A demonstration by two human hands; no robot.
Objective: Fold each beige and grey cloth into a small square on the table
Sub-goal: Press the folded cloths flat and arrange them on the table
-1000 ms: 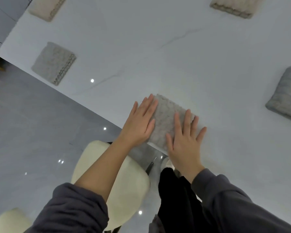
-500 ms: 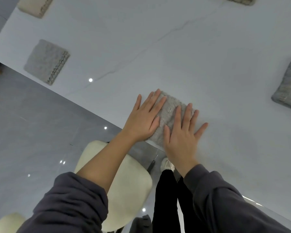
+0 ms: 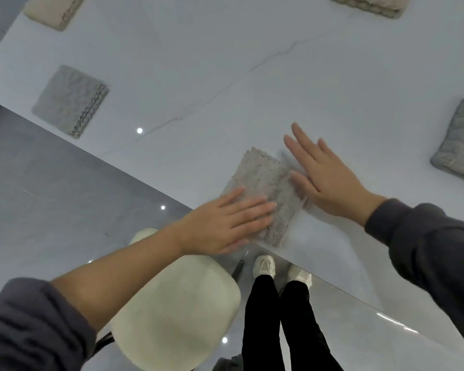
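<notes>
1. Pale marbled desk over glossy grey floor, cream stool tucked by the near edge
2. Folded cloth at the near desk edge, one corner just reaching the rim
3. Left hand flat and spread, pressing the cloth's near part
4. Right hand slid off to the right since a second ago, now flat and open on bare desk, thumb touching the cloth's side; nothing pinched
5. Seems a last smoothing and squaring stroke, this fold likely finished
6. Four other cloths well apart: grey square left, beige far left, beige top, grey right, looser, perhaps next
</notes>
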